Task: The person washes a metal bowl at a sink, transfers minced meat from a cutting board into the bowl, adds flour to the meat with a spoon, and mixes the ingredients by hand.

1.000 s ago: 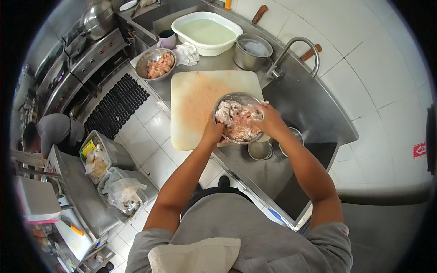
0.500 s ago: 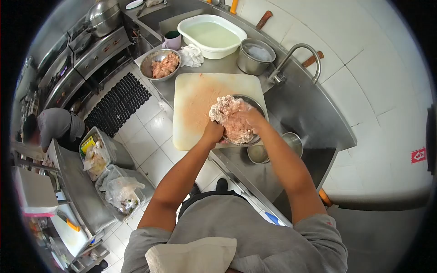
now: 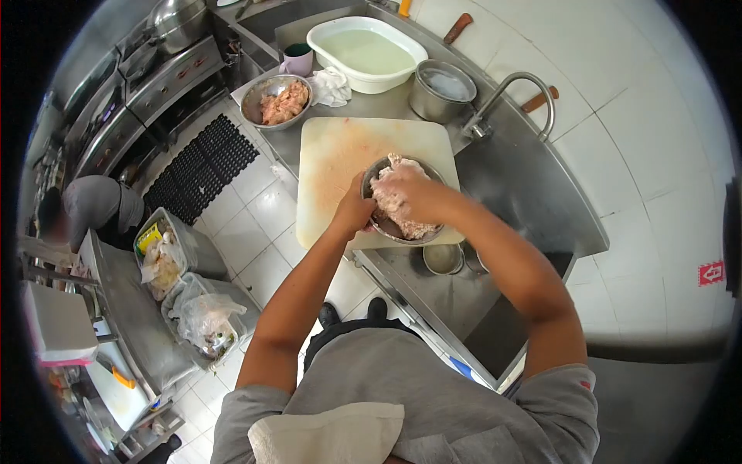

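A metal bowl [image 3: 434, 172] with pale pink raw minced meat [image 3: 396, 213] sits on a white cutting board [image 3: 328, 151]. My left hand [image 3: 355, 207] is closed around the bowl's left rim, thumb toward the inside. On top of the meat, my right hand [image 3: 419, 195] presses in with curled fingers, slightly blurred and partly sunk in the mass. Lumps of meat stick up past its far side. Beyond the board's far left corner stands a second metal bowl [image 3: 253, 108] holding pink raw meat pieces [image 3: 284, 103].
A white basin of cloudy water [image 3: 367, 54], a metal pot [image 3: 443, 89], a cup [image 3: 297, 60] and a white cloth [image 3: 331, 87] stand behind the board. The faucet [image 3: 533, 77] arches over the sink at right. Another person [image 3: 100, 205] bends at far left, near bins [image 3: 205, 255].
My right hand has moved left across the meat. The meat that bulged over the left rim now lies more within the bowl. My left hand stays at the rim.
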The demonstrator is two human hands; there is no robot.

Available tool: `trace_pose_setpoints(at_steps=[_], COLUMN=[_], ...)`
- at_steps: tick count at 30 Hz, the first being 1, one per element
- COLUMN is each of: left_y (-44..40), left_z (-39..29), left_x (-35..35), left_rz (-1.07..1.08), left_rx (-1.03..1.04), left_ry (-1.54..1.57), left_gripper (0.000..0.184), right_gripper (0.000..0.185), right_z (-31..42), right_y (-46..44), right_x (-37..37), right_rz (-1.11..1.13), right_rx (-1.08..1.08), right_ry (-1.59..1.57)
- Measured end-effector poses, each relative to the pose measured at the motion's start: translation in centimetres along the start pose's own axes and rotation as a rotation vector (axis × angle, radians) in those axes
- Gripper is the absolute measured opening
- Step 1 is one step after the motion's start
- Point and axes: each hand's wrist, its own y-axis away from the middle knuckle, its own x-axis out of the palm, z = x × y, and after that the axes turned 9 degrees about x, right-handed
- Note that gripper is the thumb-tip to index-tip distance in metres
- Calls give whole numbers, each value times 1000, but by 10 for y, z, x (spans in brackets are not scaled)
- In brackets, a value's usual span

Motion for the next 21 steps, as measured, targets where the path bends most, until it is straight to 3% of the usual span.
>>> trace_pose_setpoints(at_steps=[2,4,6,8,10,11,14,15,17,19,21], left_y=[-1,-2,-1,3,-2,-8,-4,2,3,-8,-3], left_z=[13,22,21,11,23,34,34,28,3,22,35], left_x=[-3,-4,-3,0,2,1,3,3,6,4,6], left_rz=[4,-3,-18,-19,-41,-88,-144,-126,-132,-151,-163], left_rx=[-19,13,48,-38,36,85,87,36,-6,67,113], left_ry=[-3,-29,-50,-149,-216,-291,-335,-312,-275,-343,-408], left_gripper=[63,63,62,59,58,57,56,56,55,55,55], right_gripper=[80,89,97,97,87,70,62,65,60,55,46], right_z=[6,-57,-92,-50,-5,-11,-20,-15,-25,-39,-48], right_y=[6,-16,-34,-29,-28,-34,-36,-36,-48,-61,-65], right_x=[-42,7,40,36,47,84,93,72,65,64,61], right_rz=[93,60,-18,44,-26,-320,-320,-163,-156,-139,-122], right_rx=[287,239,43,54,229,167,177,297,349,407,419], right_ry=[-74,-42,-106,-170,164,143,87,-41,-33,-34,-293])
